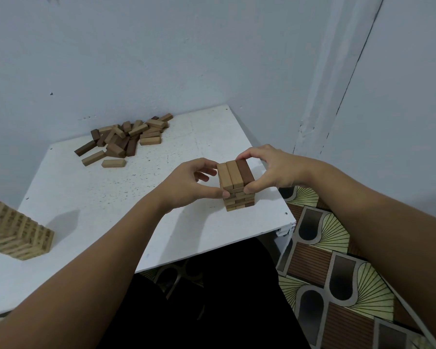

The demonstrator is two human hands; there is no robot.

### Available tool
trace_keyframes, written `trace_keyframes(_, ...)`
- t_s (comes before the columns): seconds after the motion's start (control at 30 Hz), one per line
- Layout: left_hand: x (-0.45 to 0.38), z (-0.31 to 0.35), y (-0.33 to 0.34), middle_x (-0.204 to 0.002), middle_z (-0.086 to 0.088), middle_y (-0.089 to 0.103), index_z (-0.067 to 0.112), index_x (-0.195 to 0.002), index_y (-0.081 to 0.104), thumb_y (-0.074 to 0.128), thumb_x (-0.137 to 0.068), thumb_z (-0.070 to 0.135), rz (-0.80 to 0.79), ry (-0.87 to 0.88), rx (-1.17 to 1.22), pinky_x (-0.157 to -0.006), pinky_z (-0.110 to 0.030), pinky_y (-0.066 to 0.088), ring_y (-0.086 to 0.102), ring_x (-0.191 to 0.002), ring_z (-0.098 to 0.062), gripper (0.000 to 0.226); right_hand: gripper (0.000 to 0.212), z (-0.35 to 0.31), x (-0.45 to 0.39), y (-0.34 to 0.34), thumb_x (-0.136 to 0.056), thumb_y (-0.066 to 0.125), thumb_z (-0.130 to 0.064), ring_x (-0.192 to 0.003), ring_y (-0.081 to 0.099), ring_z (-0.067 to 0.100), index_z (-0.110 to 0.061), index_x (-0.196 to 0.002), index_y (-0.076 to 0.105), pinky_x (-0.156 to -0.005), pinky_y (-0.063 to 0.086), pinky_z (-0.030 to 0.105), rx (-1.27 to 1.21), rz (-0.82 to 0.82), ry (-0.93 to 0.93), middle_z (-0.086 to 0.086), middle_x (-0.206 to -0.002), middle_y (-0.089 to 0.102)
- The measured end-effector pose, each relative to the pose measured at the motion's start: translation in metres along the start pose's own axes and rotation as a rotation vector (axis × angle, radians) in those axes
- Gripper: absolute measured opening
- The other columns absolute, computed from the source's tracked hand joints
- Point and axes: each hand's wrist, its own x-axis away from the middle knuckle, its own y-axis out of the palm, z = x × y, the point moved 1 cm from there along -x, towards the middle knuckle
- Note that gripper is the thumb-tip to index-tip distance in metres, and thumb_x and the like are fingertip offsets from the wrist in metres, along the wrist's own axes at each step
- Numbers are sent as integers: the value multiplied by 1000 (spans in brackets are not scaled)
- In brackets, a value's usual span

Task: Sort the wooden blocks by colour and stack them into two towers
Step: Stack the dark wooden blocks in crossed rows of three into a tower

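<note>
A short tower (238, 190) of wooden blocks is standing near the right front corner of the white counter (141, 197). The left hand (191, 185) is pinching the tower's left side, thumb on its front face. The right hand (270, 170) is gripping the tower's right side, fingers curling over the dark top block (245, 171). A loose pile of blocks (125, 139) is lying behind the tower to its left. A taller pale tower (15, 231) is leaning well to the left of it.
</note>
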Motion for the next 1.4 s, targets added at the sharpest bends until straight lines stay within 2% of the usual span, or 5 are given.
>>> trace_keyframes(0.43, 1, 2, 2, -123, 12, 65, 35, -127, 66, 94, -73, 34, 4, -3, -20, -103, -36, 51, 61, -115, -11, 61, 72, -1, -2, 2, -70, 88, -47, -136, 34, 17, -55, -131, 49, -108, 34, 42, -31, 2, -1, -7, -145, 36)
trace_keyframes(0.6, 4, -4, 3, -142, 14, 52, 41, -156, 38, 93, -65, 53, -43, -54, -11, -107, -35, 46, 54, -127, -8, 107, 105, 3, 2, 4, -68, 83, -67, -150, 23, 20, -53, -154, 25, -116, 30, 46, -103, -6, 0, -7, -164, 24)
trace_keyframes(0.8, 10, 5, 28, -161, 7, 43, 29, -159, 35, 46, -85, 78, 246, -122, 542, -124, -45, 30, 44, -144, -13, 90, 73, 6, 3, 35, -90, 37, -74, -152, 23, 5, -45, -157, 33, -127, 11, 47, -714, 317, 37, -17, -163, 33)
trace_keyframes(1.1, 6, 41, 79, -167, 16, 28, 32, -165, 22, 13, -94, 82, 400, -189, 797, -110, -27, 16, 27, -152, -7, 87, 86, -21, 0, 77, -87, 36, -65, -153, 21, 2, -25, -162, 28, -129, 11, 39, -1041, 418, 31, -12, -167, 27)
trace_keyframes(1.4, 24, 78, 90, -49, 35, 56, 16, -148, 45, 12, -106, 61, 415, -222, 810, -45, 1, 39, 55, -49, 23, 70, 61, -25, -2, 78, -107, 29, -52, -153, 21, 3, -24, -161, 30, -129, 10, 40, -1032, 420, 31, -11, -167, 27)
